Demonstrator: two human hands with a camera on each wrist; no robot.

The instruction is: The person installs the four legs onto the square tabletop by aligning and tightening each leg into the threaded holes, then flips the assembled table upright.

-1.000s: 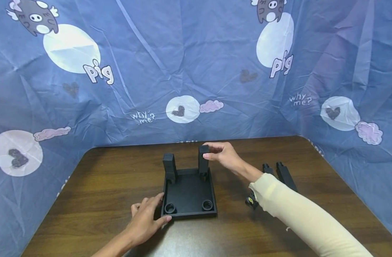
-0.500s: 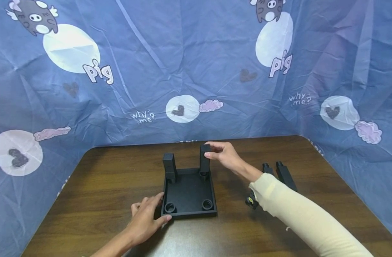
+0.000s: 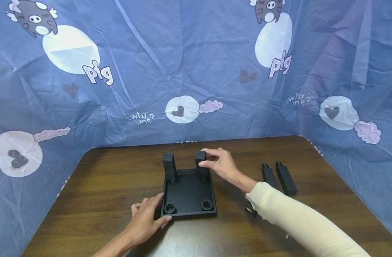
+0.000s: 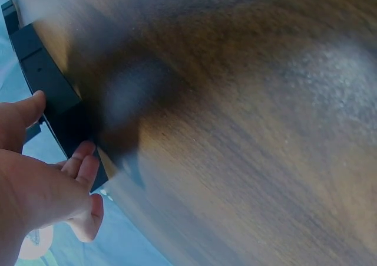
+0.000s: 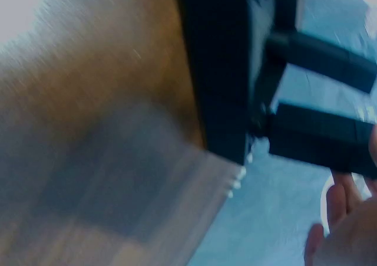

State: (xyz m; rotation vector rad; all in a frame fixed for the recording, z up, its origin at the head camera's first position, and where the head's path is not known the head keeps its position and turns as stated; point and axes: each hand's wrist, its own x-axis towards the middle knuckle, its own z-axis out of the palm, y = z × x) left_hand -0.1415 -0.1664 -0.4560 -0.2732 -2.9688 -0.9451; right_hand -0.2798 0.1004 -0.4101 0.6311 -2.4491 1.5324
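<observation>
A shallow black square tabletop [image 3: 186, 191] lies upside down on the wooden table, with raised edges and round threaded sockets [image 3: 207, 205] at its two near corners. At its far left corner a square black leg [image 3: 169, 166] stands upright. My right hand [image 3: 222, 163] pinches the top of a second black leg [image 3: 201, 166] between thumb and fingers. This leg stands at the far right corner, its lower end right at the socket there, also seen in the right wrist view. My left hand [image 3: 144, 219] holds the near left corner, thumb on the front edge, fingers along the left side.
Two more black legs [image 3: 286, 180] with threaded ends lie on the wooden table [image 3: 112, 185] to the right, beside my right forearm. A small dark object shows at the right wrist. A blue printed cloth [image 3: 183, 71] hangs behind the table and at its sides.
My right hand and the leg in it have come down and slightly left, so the leg now sits lower at the far right corner. My left hand has stayed in place.
</observation>
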